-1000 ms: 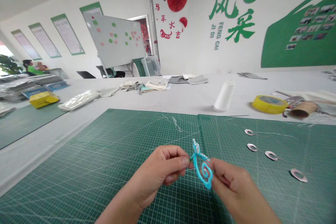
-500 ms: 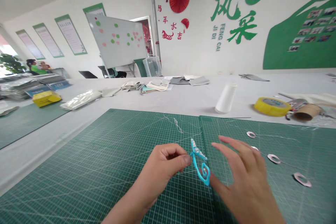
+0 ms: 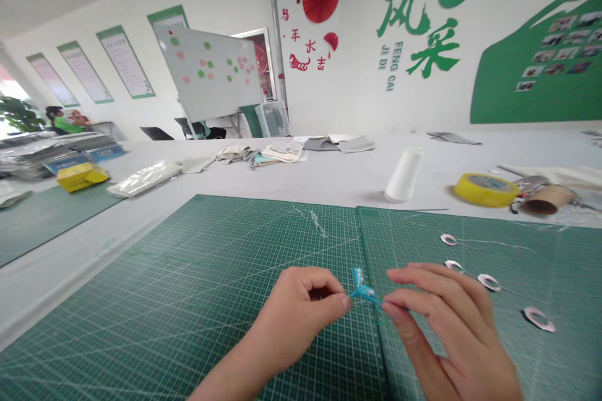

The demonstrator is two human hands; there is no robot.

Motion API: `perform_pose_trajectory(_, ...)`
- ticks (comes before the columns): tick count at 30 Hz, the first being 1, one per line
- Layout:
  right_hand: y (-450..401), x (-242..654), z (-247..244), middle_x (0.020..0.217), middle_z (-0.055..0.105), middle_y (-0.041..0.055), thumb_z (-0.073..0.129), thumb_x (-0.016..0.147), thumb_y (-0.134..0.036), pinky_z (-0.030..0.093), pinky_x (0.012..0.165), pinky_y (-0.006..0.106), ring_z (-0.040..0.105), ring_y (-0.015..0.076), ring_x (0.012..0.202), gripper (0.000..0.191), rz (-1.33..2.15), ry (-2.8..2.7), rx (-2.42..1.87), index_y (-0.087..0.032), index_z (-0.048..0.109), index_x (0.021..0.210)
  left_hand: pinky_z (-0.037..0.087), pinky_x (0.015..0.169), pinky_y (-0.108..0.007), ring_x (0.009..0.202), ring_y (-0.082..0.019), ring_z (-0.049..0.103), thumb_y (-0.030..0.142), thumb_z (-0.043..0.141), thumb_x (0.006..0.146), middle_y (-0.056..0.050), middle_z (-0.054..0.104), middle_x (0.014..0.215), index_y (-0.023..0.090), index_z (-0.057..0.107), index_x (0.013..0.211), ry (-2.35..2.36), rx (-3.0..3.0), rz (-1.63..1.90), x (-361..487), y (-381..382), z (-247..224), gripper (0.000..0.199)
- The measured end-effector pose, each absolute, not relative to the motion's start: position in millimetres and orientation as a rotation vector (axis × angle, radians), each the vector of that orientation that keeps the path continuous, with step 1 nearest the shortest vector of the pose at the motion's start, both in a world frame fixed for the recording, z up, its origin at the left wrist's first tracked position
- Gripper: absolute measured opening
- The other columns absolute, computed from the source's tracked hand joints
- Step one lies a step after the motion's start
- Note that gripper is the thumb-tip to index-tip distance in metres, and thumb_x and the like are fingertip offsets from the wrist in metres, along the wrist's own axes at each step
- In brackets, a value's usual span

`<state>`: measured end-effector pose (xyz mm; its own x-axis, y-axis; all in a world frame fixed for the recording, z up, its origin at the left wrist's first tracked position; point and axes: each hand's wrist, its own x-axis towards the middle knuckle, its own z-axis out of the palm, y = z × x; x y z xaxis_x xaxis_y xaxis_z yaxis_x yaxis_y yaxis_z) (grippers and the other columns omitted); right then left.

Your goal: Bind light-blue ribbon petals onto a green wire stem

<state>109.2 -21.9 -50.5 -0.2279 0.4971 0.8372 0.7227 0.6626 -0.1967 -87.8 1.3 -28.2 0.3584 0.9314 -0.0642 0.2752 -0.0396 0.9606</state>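
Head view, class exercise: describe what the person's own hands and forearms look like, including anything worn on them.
The left hand and right hand are bare, with no gloves, rings or watch in view. The nails look short. The left forearm and right forearm show no sleeve before the frame's bottom edge.

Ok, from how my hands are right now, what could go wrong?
The turquoise beaded craft piece is small and held only at the fingertips between the left hand and right hand, so it could slip onto the green cutting mat. The right hand is also near the threaded pale rings, and might snag their threads.
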Motion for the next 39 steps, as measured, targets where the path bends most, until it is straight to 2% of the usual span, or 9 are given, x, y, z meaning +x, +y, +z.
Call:
perform_pose_trajectory(9,-26.0,105.4,-51.3,0.094,0.065,0.0062,0.058,0.084,-0.010,0.041,0.081,0.041,0.055,0.0245,0.092,0.012,-0.210,-1.931,-0.927,-0.021,0.060,0.089,0.033,0.055,-0.023,0.059,-0.010,0.045,0.020,0.061,0.079,0.004,0.054,0.060,0.016,0.066,0.065,1.217,1.715,0.711,-87.0,-0.1,-29.8,0.015)
perform_pose_trajectory(20,-17.4,114.5,-53.5,0.088,0.068,0.0015,0.051,0.093,-0.027,0.055,0.069,0.027,0.067,0.0187,0.082,0.014,0.552,-1.763,-1.174,-0.024,0.062,0.085,0.031,0.056,-0.024,0.059,-0.011,0.044,0.020,0.062,0.078,0.004,0.052,0.059,0.017,0.067,0.064,1.179,1.762,0.653,-86.8,-1.2,-29.5,0.015)
perform_pose_trajectory(22,-16.2,114.8,-59.2,0.098,0.070,0.0048,0.052,0.093,-0.030,0.057,0.076,0.031,0.067,0.0225,0.093,0.015,0.727,-1.645,-1.090,-0.025,0.064,0.099,0.029,0.053,-0.023,0.056,-0.010,0.040,0.022,0.063,0.077,0.004,0.049,0.057,0.016,0.066,0.065,1.143,1.627,0.660,-87.0,0.7,-29.3,0.015)
perform_pose_trajectory(27,-23.7,96.1,-82.7,0.134,0.056,0.0122,0.072,0.080,-0.035,0.041,0.104,0.050,0.048,0.0311,0.128,0.059,1.097,-1.369,-0.917,-0.028,0.048,0.133,0.026,0.051,-0.023,0.050,-0.008,0.034,0.022,0.065,0.076,0.006,0.047,0.053,0.015,0.064,0.063,1.063,1.372,0.715,-85.8,2.0,-24.4,0.015)
perform_pose_trajectory(29,-27.3,85.4,-87.3,0.123,0.062,0.0076,0.076,0.075,-0.038,0.046,0.098,0.045,0.056,0.0269,0.117,0.058,1.267,-1.272,-0.888,-0.031,0.052,0.127,0.024,0.049,-0.023,0.046,-0.007,0.030,0.022,0.065,0.075,0.006,0.047,0.051,0.016,0.064,0.062,1.048,1.312,0.717,-84.9,1.2,-22.9,0.015)
perform_pose_trajectory(31,-29.5,78.0,-85.9,0.094,0.065,0.0010,0.077,0.074,-0.043,0.056,0.071,0.029,0.065,0.0161,0.079,0.044,1.450,-1.181,-0.867,-0.029,0.060,0.112,0.022,0.048,-0.022,0.044,-0.006,0.028,0.023,0.066,0.075,0.007,0.046,0.050,0.016,0.064,0.062,1.031,1.275,0.721,-84.5,0.9,-22.3,0.015)
perform_pose_trajectory(34,-30.8,75.4,-75.5,0.061,0.044,-0.0086,0.078,0.072,-0.049,0.024,0.034,0.012,0.030,0.0015,0.039,0.035,1.666,-1.057,-0.940,-0.022,0.062,0.087,0.021,0.047,-0.022,0.044,-0.006,0.028,0.025,0.067,0.076,0.007,0.047,0.051,0.015,0.064,0.063,1.024,1.271,0.743,-85.5,1.6,-22.1,0.016)
perform_pose_trajectory(36,-31.3,76.5,-67.6,0.053,0.032,-0.0115,0.077,0.073,-0.051,0.011,0.035,0.014,0.014,0.0014,0.040,0.035,1.729,-0.956,-0.989,-0.020,0.060,0.078,0.021,0.047,-0.022,0.045,-0.006,0.030,0.025,0.067,0.076,0.006,0.048,0.052,0.015,0.063,0.064,1.027,1.267,0.761,-86.9,2.4,-22.0,0.016)
perform_pose_trajectory(39,-32.7,77.9,-60.2,0.048,0.024,-0.0125,0.075,0.076,-0.050,0.008,0.039,0.018,0.010,0.0037,0.042,0.034,1.758,-0.844,-1.003,-0.020,0.058,0.072,0.020,0.045,-0.022,0.044,-0.005,0.029,0.026,0.068,0.076,0.006,0.049,0.054,0.015,0.062,0.065,0.992,1.216,0.762,-88.7,2.8,-22.2,0.017)
